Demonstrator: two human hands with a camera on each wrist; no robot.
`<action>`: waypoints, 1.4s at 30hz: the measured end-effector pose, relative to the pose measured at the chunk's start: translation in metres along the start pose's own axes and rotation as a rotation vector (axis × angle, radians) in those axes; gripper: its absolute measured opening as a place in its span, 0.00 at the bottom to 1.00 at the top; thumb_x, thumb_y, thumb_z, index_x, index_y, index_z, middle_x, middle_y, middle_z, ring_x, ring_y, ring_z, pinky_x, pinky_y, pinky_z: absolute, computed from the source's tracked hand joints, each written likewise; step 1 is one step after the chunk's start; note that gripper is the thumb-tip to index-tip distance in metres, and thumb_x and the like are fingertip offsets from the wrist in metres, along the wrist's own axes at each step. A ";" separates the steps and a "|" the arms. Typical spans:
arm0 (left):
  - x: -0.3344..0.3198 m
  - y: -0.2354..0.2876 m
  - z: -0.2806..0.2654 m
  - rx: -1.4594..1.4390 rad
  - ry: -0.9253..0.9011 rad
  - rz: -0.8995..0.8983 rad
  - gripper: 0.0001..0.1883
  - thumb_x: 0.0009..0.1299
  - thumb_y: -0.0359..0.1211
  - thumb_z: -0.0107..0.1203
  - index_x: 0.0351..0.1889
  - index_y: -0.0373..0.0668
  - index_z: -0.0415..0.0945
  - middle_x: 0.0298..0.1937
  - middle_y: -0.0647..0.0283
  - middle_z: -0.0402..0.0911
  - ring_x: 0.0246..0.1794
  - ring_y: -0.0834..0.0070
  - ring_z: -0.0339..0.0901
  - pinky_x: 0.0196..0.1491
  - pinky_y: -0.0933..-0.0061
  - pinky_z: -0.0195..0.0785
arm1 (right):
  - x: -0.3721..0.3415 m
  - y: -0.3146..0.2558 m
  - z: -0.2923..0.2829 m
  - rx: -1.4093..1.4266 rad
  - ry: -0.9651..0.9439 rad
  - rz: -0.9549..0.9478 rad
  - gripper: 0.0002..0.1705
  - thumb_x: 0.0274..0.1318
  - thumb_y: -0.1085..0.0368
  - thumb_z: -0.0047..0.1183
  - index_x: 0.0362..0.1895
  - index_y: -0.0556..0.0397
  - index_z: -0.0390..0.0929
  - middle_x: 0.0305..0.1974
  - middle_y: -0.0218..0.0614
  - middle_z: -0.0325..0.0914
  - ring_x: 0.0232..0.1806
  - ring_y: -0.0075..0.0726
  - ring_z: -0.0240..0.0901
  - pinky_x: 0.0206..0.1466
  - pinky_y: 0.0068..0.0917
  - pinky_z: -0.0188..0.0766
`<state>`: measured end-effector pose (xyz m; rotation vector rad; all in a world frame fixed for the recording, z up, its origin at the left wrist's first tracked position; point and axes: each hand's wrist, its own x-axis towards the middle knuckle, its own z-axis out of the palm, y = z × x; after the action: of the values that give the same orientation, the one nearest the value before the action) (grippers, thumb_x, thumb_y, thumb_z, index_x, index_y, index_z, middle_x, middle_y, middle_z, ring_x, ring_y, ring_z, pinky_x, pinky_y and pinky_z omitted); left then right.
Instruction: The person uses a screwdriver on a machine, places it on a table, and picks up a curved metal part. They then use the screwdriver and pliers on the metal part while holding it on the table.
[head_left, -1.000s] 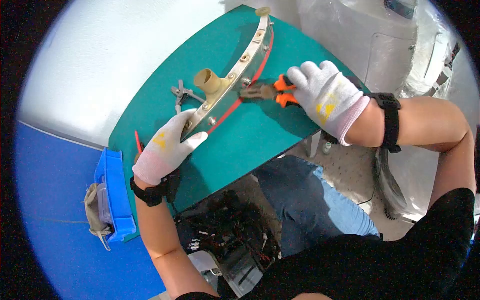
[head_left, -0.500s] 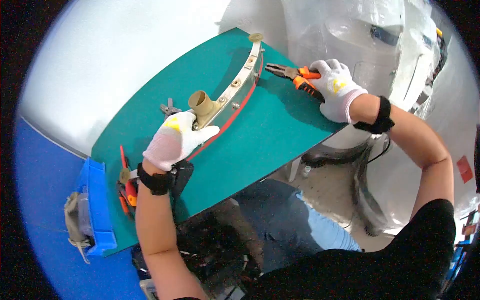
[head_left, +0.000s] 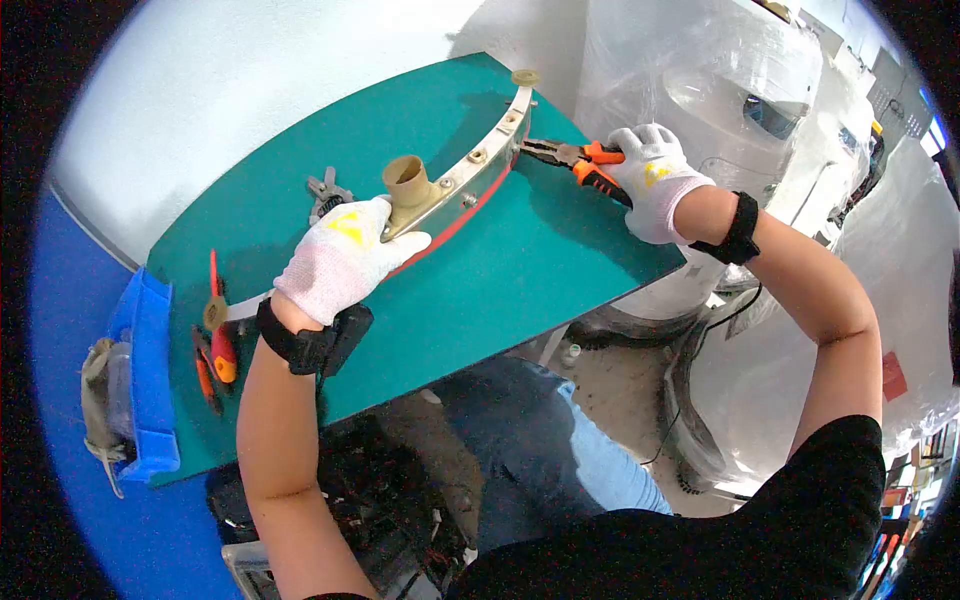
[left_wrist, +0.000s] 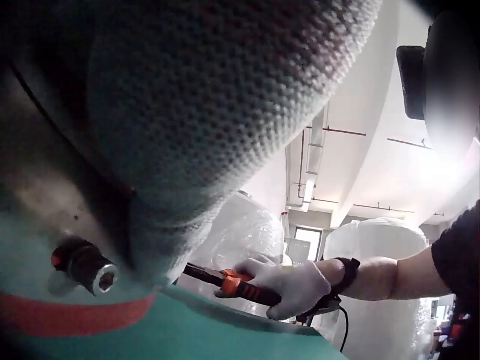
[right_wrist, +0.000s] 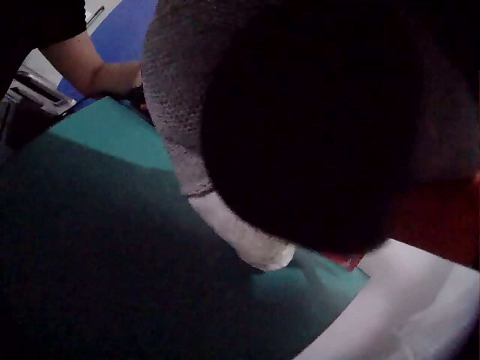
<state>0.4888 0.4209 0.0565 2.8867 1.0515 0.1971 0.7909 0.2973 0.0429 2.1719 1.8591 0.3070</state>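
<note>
A curved pale metal bar (head_left: 497, 134) stands on the green table, with a tan pipe collar (head_left: 407, 186) on top and a red strip (head_left: 440, 244) along its lower edge. Gloved in white, my left hand (head_left: 345, 250) grips the bar beside the collar, thumb over the near side. A bolt (left_wrist: 97, 274) sticks out of that side in the left wrist view. My right hand (head_left: 655, 180), also gloved, holds combination pliers (head_left: 565, 155) by their orange and black handles. The tips of the pliers are right at the bar's side toward its far end. Glove and shadow hide the grip in the right wrist view.
On the green table (head_left: 420, 340) lie a grey hand tool (head_left: 328, 195) behind the left hand, plus a screwdriver (head_left: 223, 355) and orange-handled pliers (head_left: 205, 375) at left. A blue bin (head_left: 150, 370) stands at the left edge. Plastic-wrapped equipment (head_left: 680, 80) stands at right.
The pliers left the bar's middle, swung out to the right, and came back against the bar nearer its far end. My left hand moved along the bar up to the collar.
</note>
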 end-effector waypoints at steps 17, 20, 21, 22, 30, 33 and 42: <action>0.002 0.002 -0.011 -0.056 -0.089 0.003 0.28 0.66 0.54 0.55 0.45 0.34 0.77 0.42 0.45 0.79 0.46 0.51 0.76 0.49 0.59 0.68 | 0.011 0.009 0.000 0.147 -0.009 -0.118 0.38 0.36 0.67 0.53 0.60 0.43 0.72 0.64 0.46 0.56 0.66 0.56 0.50 0.70 0.39 0.51; 0.006 -0.002 -0.009 -0.080 -0.119 -0.027 0.30 0.65 0.54 0.56 0.46 0.34 0.76 0.42 0.45 0.79 0.46 0.52 0.76 0.50 0.60 0.68 | 0.017 0.013 0.006 0.210 -0.052 -0.115 0.36 0.39 0.68 0.53 0.61 0.43 0.71 0.65 0.47 0.56 0.66 0.57 0.52 0.70 0.39 0.54; 0.005 -0.002 -0.009 -0.083 -0.119 -0.029 0.30 0.65 0.54 0.56 0.46 0.34 0.76 0.42 0.45 0.79 0.46 0.52 0.76 0.50 0.60 0.68 | 0.018 0.013 0.009 0.281 -0.076 -0.091 0.35 0.41 0.68 0.53 0.62 0.44 0.71 0.65 0.47 0.56 0.67 0.56 0.53 0.70 0.39 0.55; 0.005 -0.002 -0.009 -0.095 -0.117 -0.020 0.30 0.65 0.55 0.56 0.46 0.34 0.76 0.42 0.45 0.79 0.45 0.52 0.76 0.50 0.61 0.68 | 0.018 0.014 0.009 0.277 -0.077 -0.093 0.35 0.41 0.68 0.53 0.62 0.44 0.71 0.65 0.47 0.56 0.67 0.56 0.53 0.70 0.39 0.55; 0.005 -0.011 0.007 -0.174 0.094 0.122 0.26 0.62 0.50 0.62 0.26 0.32 0.72 0.24 0.44 0.73 0.25 0.50 0.71 0.32 0.60 0.64 | 0.006 0.001 0.006 0.025 0.083 -0.130 0.24 0.45 0.62 0.55 0.51 0.50 0.78 0.59 0.43 0.62 0.58 0.52 0.63 0.59 0.41 0.66; 0.005 -0.012 0.010 -0.152 0.122 0.138 0.26 0.62 0.50 0.62 0.27 0.32 0.73 0.24 0.43 0.73 0.25 0.51 0.70 0.32 0.60 0.64 | 0.008 -0.005 0.010 -0.202 0.188 -0.102 0.21 0.45 0.61 0.56 0.48 0.46 0.79 0.57 0.39 0.64 0.56 0.47 0.64 0.54 0.39 0.67; 0.004 -0.011 0.008 -0.155 0.141 0.150 0.26 0.63 0.50 0.62 0.25 0.32 0.70 0.23 0.44 0.72 0.25 0.52 0.70 0.31 0.60 0.63 | 0.012 0.003 0.002 0.286 -0.100 -0.021 0.30 0.43 0.58 0.56 0.56 0.47 0.77 0.58 0.46 0.64 0.57 0.53 0.68 0.57 0.40 0.68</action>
<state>0.4858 0.4313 0.0477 2.8448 0.7969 0.4747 0.7962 0.3087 0.0420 2.2960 1.9695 -0.0769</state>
